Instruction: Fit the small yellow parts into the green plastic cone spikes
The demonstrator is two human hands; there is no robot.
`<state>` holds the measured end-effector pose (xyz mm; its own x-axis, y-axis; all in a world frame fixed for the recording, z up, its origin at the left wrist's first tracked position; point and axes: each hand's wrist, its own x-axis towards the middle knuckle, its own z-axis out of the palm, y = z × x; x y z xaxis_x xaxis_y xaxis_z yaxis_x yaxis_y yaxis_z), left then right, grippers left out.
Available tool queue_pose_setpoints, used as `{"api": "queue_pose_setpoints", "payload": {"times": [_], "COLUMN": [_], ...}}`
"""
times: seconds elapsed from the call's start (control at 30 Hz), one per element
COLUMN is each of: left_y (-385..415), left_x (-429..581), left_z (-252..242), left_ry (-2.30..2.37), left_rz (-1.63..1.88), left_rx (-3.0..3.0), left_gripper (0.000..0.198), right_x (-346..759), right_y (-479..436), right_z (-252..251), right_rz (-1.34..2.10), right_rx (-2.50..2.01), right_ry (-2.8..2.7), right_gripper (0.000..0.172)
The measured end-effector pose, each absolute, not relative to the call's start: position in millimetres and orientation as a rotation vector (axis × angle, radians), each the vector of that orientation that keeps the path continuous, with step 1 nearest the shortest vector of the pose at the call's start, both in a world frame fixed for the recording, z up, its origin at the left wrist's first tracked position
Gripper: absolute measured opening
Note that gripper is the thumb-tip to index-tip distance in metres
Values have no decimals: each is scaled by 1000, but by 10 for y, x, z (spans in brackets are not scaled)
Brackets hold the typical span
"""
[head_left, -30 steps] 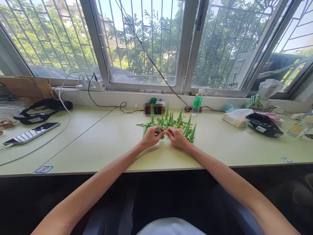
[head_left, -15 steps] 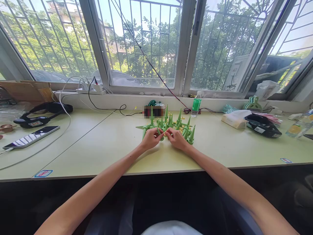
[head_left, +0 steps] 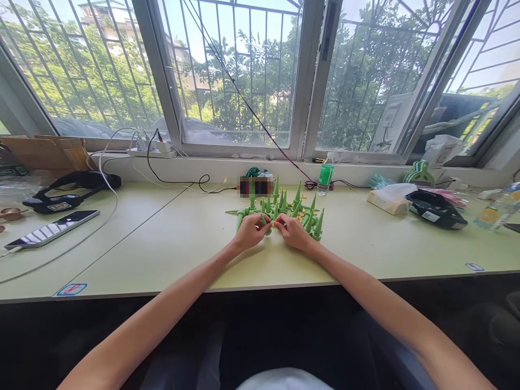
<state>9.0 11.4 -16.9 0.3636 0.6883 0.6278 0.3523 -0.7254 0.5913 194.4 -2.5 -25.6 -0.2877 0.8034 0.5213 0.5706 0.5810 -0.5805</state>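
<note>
Several green plastic cone spikes (head_left: 300,208) stand and lie in a cluster on the pale green table (head_left: 182,244), with small yellow parts among them. My left hand (head_left: 248,232) is closed around one green spike (head_left: 266,223) at the near edge of the cluster. My right hand (head_left: 293,232) meets it fingertip to fingertip, pinching a small piece I cannot make out. Both forearms reach in from the table's near edge.
A green-labelled bottle (head_left: 325,174) stands behind the spikes by the window ledge. A phone (head_left: 52,227), black headset (head_left: 69,187) and cables (head_left: 174,176) lie at the left. A tissue pack (head_left: 389,197) and a black pouch (head_left: 436,208) sit at the right.
My hands stay pinched together at the spike cluster; only the view has shifted slightly.
</note>
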Motion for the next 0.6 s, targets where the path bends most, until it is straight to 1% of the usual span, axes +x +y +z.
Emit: {"api": "queue_pose_setpoints", "payload": {"times": [0.6], "left_y": [101], "left_x": [84], "left_z": [-159], "left_ry": [881], "left_rz": [1257], "left_rx": [2277], "left_gripper": [20], "right_x": [1957], "right_y": [-15], "right_z": [-275], "right_rz": [338], "right_rx": [-1132], "right_ry": [-2023], "right_gripper": [22]}}
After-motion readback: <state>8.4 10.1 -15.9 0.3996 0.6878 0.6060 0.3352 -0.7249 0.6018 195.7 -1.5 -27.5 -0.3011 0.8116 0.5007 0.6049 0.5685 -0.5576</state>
